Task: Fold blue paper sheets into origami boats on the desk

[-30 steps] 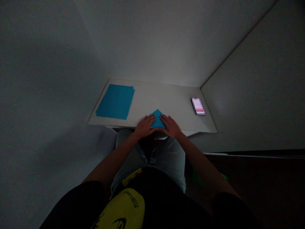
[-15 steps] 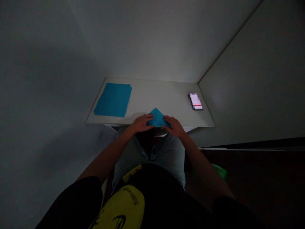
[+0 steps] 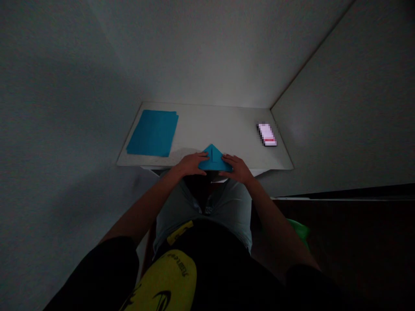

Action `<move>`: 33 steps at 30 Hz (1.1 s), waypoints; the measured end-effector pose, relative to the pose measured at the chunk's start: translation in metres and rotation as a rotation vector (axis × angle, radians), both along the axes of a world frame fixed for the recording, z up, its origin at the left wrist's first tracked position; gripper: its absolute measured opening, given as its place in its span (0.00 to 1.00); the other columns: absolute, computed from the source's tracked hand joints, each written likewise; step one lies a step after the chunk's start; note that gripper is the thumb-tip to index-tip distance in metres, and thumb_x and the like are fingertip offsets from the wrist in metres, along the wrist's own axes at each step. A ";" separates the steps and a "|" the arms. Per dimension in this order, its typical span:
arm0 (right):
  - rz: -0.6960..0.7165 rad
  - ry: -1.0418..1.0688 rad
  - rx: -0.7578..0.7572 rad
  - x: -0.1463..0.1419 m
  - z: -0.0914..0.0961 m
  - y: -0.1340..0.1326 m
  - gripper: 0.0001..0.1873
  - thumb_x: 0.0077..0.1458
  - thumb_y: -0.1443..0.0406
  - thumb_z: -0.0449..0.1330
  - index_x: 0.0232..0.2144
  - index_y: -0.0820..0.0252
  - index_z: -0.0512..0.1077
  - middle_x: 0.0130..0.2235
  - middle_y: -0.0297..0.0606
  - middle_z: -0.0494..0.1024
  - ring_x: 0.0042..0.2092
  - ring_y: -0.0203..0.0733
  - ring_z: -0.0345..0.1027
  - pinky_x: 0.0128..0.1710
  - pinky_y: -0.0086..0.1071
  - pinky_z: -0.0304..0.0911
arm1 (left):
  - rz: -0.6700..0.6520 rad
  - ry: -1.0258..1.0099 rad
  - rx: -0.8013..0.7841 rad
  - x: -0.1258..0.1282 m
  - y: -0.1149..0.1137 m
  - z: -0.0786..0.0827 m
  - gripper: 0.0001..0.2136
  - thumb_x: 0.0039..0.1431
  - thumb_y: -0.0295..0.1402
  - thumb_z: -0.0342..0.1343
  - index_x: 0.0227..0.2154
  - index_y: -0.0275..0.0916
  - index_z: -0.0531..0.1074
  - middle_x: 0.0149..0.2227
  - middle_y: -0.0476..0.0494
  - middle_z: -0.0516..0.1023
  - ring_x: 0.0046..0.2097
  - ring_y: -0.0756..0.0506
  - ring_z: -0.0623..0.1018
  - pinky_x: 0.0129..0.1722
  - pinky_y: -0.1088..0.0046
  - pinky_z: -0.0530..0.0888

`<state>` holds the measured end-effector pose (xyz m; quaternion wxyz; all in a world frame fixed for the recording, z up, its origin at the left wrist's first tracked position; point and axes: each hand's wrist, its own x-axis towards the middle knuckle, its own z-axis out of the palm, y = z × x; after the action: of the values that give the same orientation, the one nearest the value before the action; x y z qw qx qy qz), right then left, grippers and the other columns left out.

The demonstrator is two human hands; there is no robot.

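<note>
A blue sheet of paper (image 3: 215, 160), folded into a triangle with its point away from me, lies at the table's front edge. A short vertical slit between two folded flaps shows near its middle. My left hand (image 3: 192, 164) grips the paper's left side, fingers on top and thumb at the front edge. On the opposite side my right hand (image 3: 237, 168) holds it the same way. The fingers cover both side corners of the triangle.
A stack of blue paper sheets (image 3: 153, 133) lies on the left of the white table (image 3: 214, 125). At the right is a phone (image 3: 266, 134) with a lit, blurred screen. Walls border the table's back and right. Something green (image 3: 298, 229) sits low at the right.
Both hands keep their places on the folded paper, with the thumbs slightly shifted at its front edge. The whole view has moved slightly.
</note>
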<state>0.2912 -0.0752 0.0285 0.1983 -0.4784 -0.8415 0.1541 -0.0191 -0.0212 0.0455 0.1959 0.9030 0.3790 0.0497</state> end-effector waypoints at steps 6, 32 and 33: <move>-0.014 0.000 -0.027 0.001 -0.003 0.002 0.33 0.66 0.52 0.68 0.68 0.57 0.72 0.70 0.49 0.72 0.72 0.57 0.66 0.74 0.60 0.57 | -0.033 0.026 -0.040 -0.003 0.003 0.006 0.34 0.64 0.47 0.67 0.70 0.45 0.70 0.76 0.42 0.63 0.74 0.38 0.69 0.73 0.61 0.66; -0.337 -0.038 0.039 -0.030 0.003 0.002 0.25 0.71 0.63 0.53 0.66 0.58 0.73 0.64 0.51 0.77 0.64 0.59 0.70 0.66 0.51 0.66 | 0.258 -0.021 0.267 0.047 -0.022 0.016 0.16 0.73 0.33 0.53 0.57 0.45 0.79 0.59 0.38 0.82 0.62 0.34 0.77 0.65 0.49 0.72; -0.342 -0.070 0.067 -0.034 0.004 0.000 0.24 0.70 0.65 0.53 0.65 0.57 0.74 0.66 0.51 0.75 0.66 0.59 0.68 0.68 0.53 0.63 | 0.231 -0.023 0.266 0.050 -0.027 0.012 0.16 0.74 0.31 0.51 0.57 0.46 0.79 0.60 0.40 0.82 0.63 0.35 0.77 0.65 0.49 0.71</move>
<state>0.2575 -0.0749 0.0323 0.2080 -0.6127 -0.7589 0.0731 0.0307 -0.0485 0.0571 0.0720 0.8709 0.4679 0.1321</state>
